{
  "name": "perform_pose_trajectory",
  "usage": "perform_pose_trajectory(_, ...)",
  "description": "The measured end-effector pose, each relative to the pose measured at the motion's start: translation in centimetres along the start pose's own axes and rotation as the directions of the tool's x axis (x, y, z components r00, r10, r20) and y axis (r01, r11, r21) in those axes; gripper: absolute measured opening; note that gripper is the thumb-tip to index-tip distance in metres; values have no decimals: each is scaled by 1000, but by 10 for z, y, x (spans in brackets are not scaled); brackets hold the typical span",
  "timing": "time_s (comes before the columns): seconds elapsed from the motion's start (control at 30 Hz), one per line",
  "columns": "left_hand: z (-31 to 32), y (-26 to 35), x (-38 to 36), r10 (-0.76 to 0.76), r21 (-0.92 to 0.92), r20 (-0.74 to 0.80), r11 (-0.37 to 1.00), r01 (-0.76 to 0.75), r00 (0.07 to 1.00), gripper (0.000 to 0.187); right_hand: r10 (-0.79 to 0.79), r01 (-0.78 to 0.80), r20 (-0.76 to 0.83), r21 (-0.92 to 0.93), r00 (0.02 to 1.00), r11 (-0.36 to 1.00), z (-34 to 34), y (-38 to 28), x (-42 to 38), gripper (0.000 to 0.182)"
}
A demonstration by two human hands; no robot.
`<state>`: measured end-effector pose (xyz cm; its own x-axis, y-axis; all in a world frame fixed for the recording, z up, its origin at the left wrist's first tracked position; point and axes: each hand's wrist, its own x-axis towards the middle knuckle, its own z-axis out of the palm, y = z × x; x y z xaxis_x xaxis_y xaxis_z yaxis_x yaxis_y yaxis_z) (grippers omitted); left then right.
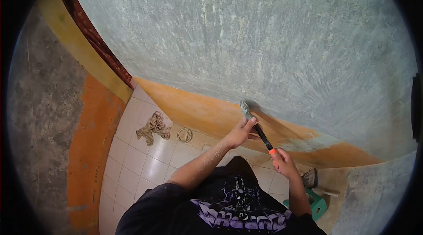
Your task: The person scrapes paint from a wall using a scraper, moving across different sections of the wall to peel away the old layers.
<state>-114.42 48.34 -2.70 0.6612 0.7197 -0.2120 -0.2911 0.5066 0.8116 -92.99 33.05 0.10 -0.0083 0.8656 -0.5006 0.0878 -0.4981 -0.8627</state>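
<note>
My right hand [284,163] is closed around the orange end of one long tool [263,137], and my left hand [240,134] is clamped on its dark shaft, close behind the head. The head is at the grey wall [211,36], by the upper edge of the orange band [189,108]; whether it touches, I cannot tell. To work well, I think the left hand should steer and press evenly while the right one pushes; a low angle should gouge less. Counting outward: two hands, one tool. On the tiled floor [156,168], near its edge along the wall, there are one crumpled cloth [154,130], towards the far left corner, and one ring-shaped thing [179,137], just right of it. Beside my right arm is one green object [318,206], partly hidden.
</note>
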Motion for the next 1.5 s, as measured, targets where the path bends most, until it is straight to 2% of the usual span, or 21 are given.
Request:
perform_pose_trajectory(0.17, 12, 1, 2, -20, -3, 4, 1000, 20, 1000, 38, -7, 7, -13, 56, 1000, 998, -2, 2, -12, 29)
perform_pose_trajectory(0.4, 68, -18, 16, -1, 31, 27, 1000, 0, 1000, 41, -3, 5, -73, 19, 997, 1000, -51, 10, -45, 30)
perform_pose_trajectory(0.47, 83, -33, 24, 16, 61, 60, 998, -19, 998, 41, -12, 13, -49, 9, 999, 1000, -74, 30, -44, 31)
perform_pose_trajectory(0.53, 91, -38, 27, 37, 63, 28, 997, -38, 999, 39, -22, 22, -38, 2, 999, 1000, -85, 33, -47, 32)
perform_pose_trajectory(0.7, 89, -48, 32, 77, 38, -13, 996, -76, 997, 34, -26, 25, -31, -22, 999, 999, -85, 29, -45, 31)
perform_pose_trajectory(0.8, 87, -48, 30, 72, 38, -43, 997, -70, 996, 33, -20, 21, -39, 25, 999, 999, -82, 31, -39, 31)
perform_pose_trajectory(1.0, 83, -48, 27, 69, 35, -39, 997, -68, 997, 33, -107, 105, -74, -31, 992, 994, -78, 39, -36, 32)
perform_pose_trajectory(1.2, 74, -44, 26, 70, 35, -89, 997, -67, 994, 34, -88, 90, -85, 23, 992, 996, -57, 41, -31, 31)
perform_pose_trajectory(1.33, 72, -42, 20, 69, 46, -80, 997, -65, 994, 35, -173, 166, -114, -66, 978, 984, -50, 41, -33, 29)
perform_pose_trajectory(1.5, 68, -39, 19, 83, 86, -105, 993, -74, 991, 39, -97, 106, -106, 88, 990, 990, -36, 46, -29, 28)
